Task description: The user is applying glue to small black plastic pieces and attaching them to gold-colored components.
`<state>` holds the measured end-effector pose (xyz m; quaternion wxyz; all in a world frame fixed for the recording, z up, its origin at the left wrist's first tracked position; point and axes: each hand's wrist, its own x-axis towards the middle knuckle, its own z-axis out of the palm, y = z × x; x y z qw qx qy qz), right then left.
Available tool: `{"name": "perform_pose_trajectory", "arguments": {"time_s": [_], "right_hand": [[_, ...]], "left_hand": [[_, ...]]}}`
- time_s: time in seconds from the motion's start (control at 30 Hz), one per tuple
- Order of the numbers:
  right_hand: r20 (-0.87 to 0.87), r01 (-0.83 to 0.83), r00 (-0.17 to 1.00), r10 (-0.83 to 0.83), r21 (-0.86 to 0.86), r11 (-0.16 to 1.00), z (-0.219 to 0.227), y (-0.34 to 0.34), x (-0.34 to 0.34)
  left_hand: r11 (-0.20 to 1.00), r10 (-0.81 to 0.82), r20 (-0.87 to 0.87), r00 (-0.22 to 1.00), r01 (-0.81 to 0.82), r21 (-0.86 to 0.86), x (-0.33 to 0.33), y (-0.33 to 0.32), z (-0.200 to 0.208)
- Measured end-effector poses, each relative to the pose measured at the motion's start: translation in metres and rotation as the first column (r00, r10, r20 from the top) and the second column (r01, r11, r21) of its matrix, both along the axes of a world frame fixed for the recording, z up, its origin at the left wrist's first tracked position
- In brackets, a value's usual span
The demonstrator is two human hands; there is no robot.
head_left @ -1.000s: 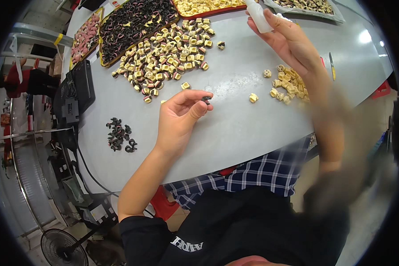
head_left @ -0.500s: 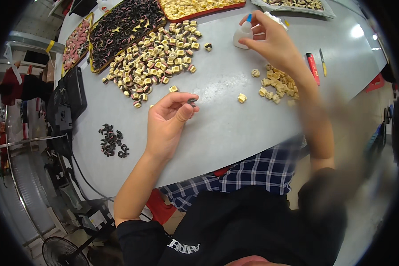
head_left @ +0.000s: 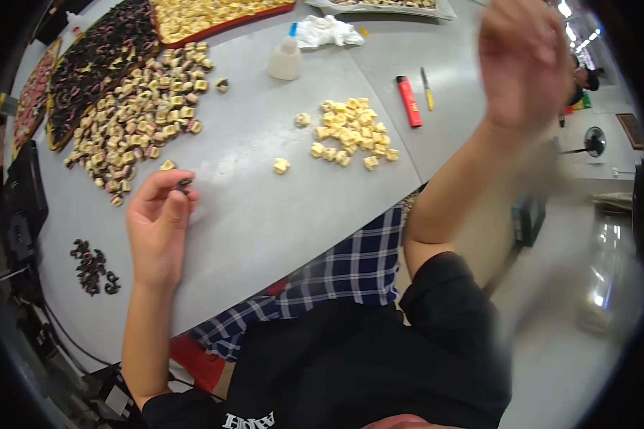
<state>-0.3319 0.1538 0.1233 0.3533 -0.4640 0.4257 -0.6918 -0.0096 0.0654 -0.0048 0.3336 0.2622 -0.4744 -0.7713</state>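
My left hand [head_left: 157, 222] is closed, pinching a small dark curved piece [head_left: 184, 186] between thumb and fingertips above the grey table [head_left: 229, 236]. Raised at the upper right, my right hand [head_left: 519, 61] is smeared by motion, its fingers unclear. A translucent squeeze bottle [head_left: 285, 61] with a blue tip stands upright on the table, apart from both hands. Just beyond my left fingertips lies a single cream-coloured piece [head_left: 167, 165]. A small heap of black curved pieces [head_left: 93, 267] sits to the left of my left forearm.
Assembled cream-and-dark pieces [head_left: 136, 114] form a large pile at left, beside trays of dark pieces [head_left: 104, 53] and cream pieces [head_left: 215, 16]. Loose cream pieces [head_left: 350, 129] lie mid-table. Farther right are a red cutter-like tool [head_left: 409, 101] and a thin yellow-handled blade [head_left: 427, 89]. Crumpled white tissue [head_left: 328, 32] lies behind the bottle.
My right hand has let go of the squeeze bottle and swung up to the right. My left hand keeps its pinch on the dark piece. The whole view has shifted rightward.
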Motion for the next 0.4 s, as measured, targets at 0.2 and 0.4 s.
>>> {"name": "perform_pose_trajectory", "arguments": {"time_s": [0.2, 0.4], "right_hand": [[0.464, -0.005, 0.217, 0.859, -0.88, 0.476, 0.049, 0.088, -0.015], [-0.029, 0.024, 0.207, 0.978, -0.999, -0.034, 0.052, 0.119, 0.009]], "left_hand": [[0.999, -0.022, 0.008, 1.0, 0.022, -0.042, 0.001, -0.003, -0.003], [0.998, 0.003, 0.055, 0.999, 0.0, -0.064, -0.035, 0.005, 0.034]]}}
